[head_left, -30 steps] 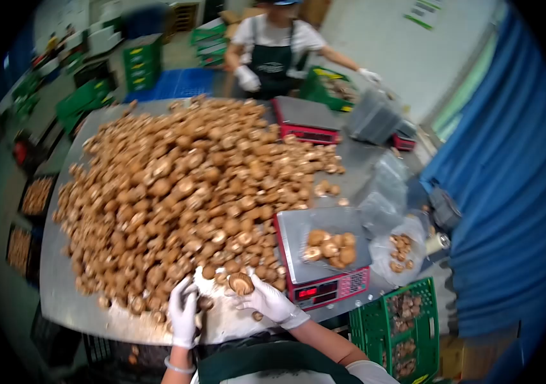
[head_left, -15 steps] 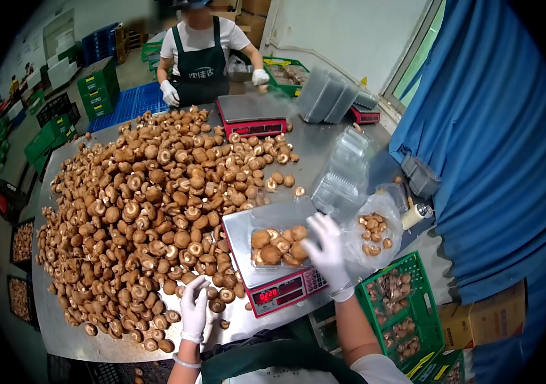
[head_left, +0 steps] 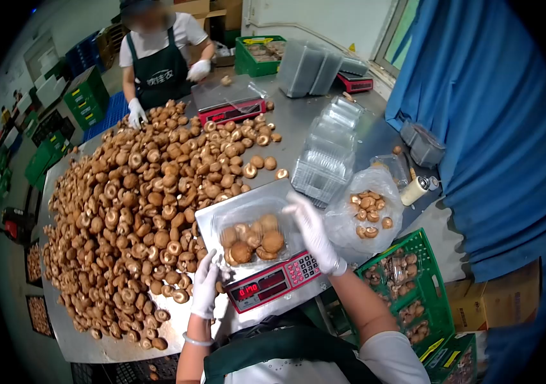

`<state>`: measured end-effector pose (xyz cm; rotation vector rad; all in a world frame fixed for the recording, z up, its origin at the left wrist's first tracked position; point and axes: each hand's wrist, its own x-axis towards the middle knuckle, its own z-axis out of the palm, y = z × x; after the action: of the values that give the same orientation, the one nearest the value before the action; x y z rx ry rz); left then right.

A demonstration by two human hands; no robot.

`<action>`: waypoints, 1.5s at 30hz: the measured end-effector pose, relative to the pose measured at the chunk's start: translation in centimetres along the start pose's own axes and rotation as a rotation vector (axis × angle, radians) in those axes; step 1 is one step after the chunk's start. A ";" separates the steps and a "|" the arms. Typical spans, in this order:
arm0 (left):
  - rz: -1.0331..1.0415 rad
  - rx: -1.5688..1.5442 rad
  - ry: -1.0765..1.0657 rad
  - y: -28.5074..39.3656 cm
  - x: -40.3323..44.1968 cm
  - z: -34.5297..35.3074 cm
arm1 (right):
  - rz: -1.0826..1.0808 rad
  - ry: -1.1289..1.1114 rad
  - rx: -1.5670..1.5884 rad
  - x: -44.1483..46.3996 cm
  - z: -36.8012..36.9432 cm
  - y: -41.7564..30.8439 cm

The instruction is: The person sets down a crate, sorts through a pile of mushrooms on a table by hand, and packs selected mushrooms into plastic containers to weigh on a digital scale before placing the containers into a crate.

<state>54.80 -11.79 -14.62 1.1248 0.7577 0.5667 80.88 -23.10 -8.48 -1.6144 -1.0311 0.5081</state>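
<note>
A clear plastic box [head_left: 252, 238] of brown-capped mushrooms sits on the electronic scale [head_left: 272, 281], its clear lid lying over the mushrooms. The red display shows what looks like 0.170. My left hand [head_left: 206, 286], in a white glove, is at the box's front left corner, fingers pointing up and not wrapped round anything I can see. At the box's right side, my gloved right hand [head_left: 311, 233] is open with fingers stretched toward the lid's edge. Whether either hand presses on the plastic is unclear.
A large mushroom heap [head_left: 132, 211] covers the table's left. Stacked clear boxes [head_left: 324, 153] and a plastic bag of mushrooms [head_left: 362, 221] lie right; a green crate [head_left: 407, 288] holds packed boxes. Across the table, a co-worker [head_left: 161, 57] stands by another scale [head_left: 228, 105].
The lid now lies over the box of mushrooms. My left hand has moved up to the box's corner. The display went from 0220 to about 0.170. The co-worker's hand reached the heap.
</note>
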 end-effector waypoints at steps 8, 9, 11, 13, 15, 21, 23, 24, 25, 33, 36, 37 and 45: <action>-0.095 -0.101 0.039 -1.8 -0.9 0.4 | 0.308 -0.133 -0.213 -6.4 1.5 5.0; -0.090 -0.129 0.005 -2.0 -0.4 0.3 | 0.439 -0.096 0.391 -6.8 2.6 5.5; -0.044 -0.110 -0.035 -1.4 -0.2 1.1 | 0.341 -0.026 0.405 -6.6 3.5 6.4; 0.014 -0.016 -0.084 -1.3 0.6 1.2 | 0.358 0.010 0.365 -6.5 2.7 6.1; 0.018 0.036 -0.106 0.3 0.0 3.7 | 0.331 0.089 0.470 -7.4 0.9 5.7; 0.295 0.277 -0.555 2.4 -3.2 15.9 | 0.213 0.665 0.366 -14.4 -13.4 0.2; 0.190 0.258 -0.633 2.0 -2.3 16.9 | 0.116 0.900 0.349 -18.7 -18.4 1.4; 0.140 0.245 -0.642 1.7 -1.9 17.1 | 0.135 0.992 0.265 -20.9 -20.5 1.5; 0.097 0.239 -0.643 1.4 -1.6 17.0 | 0.155 1.080 0.180 -23.3 -22.4 1.8; -0.085 0.217 -0.599 -0.1 -0.4 16.8 | 0.729 1.527 -0.472 -41.5 -27.8 20.7; -0.118 0.191 -0.597 -0.6 -0.8 16.5 | 1.257 0.952 -0.920 -41.7 -24.9 26.8; -0.156 0.192 -0.604 -0.8 -0.4 15.9 | 1.241 0.914 -1.012 -40.4 -24.6 27.7; -0.153 0.095 -0.432 -1.7 -2.8 11.9 | 0.308 1.013 -0.907 -23.5 -32.4 19.8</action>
<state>62.35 -21.35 -12.72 1.2124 0.4917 0.1484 100.42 -61.13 -21.38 -2.4137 -0.1882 -0.6805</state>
